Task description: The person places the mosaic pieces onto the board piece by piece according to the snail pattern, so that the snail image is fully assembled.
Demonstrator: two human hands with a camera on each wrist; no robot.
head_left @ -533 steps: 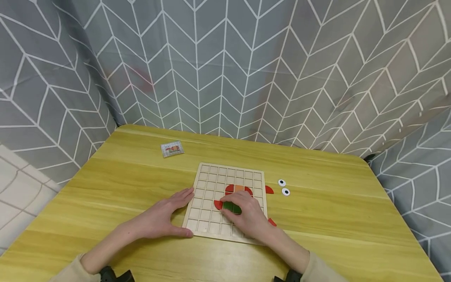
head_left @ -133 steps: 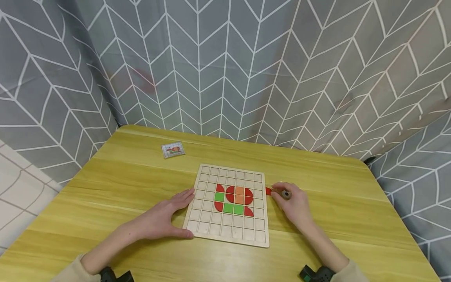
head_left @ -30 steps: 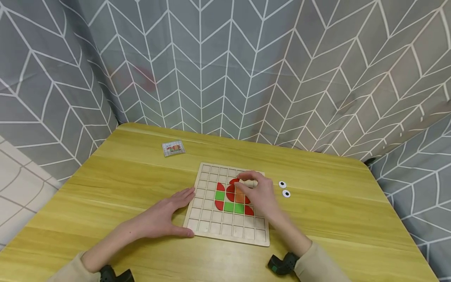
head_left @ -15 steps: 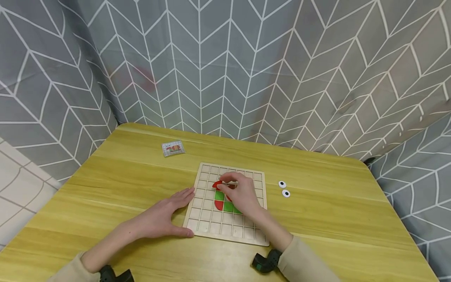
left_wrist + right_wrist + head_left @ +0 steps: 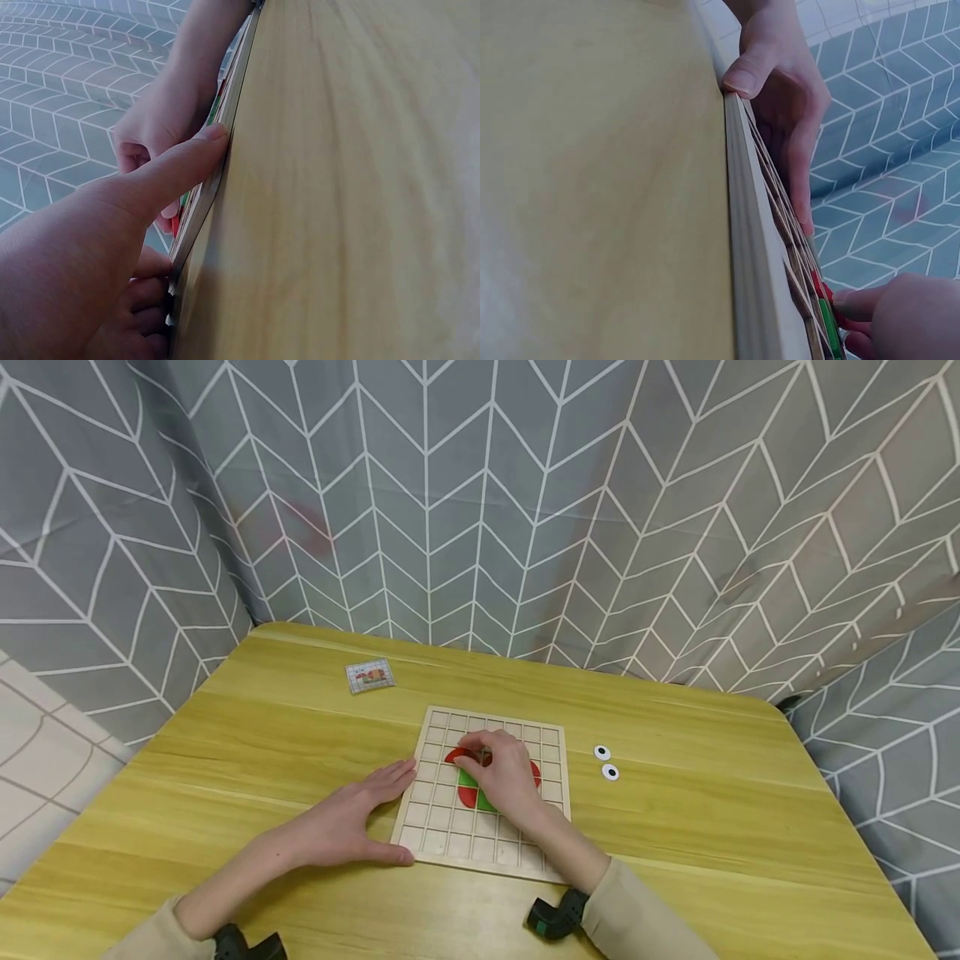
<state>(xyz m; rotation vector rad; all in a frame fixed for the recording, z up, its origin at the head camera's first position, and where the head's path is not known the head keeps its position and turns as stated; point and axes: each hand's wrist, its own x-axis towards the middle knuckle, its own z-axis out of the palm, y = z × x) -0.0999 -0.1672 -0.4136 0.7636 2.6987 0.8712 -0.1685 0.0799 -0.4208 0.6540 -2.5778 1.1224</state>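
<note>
My left hand braces the left edge of a pale wooden grid board, thumb at the near corner and straight fingers along the side. Over the board's upper middle, my right hand pinches a red, round-edged piece between thumb and fingertips. It sits at the left of the coloured pattern, just above a green square. A red quarter-round lies below that square. My right hand covers much of the pattern. In the right wrist view, the fingertips touch the red piece at board level.
Two white eye discs, an upper one and a lower one, lie right of the board. A small picture card rests behind it to the left. Patterned curtains hang behind the wooden table.
My right hand took the red piece from right of the board and carried it left across the pattern; in the last half second it shifted slightly further left. My left hand stays put.
</note>
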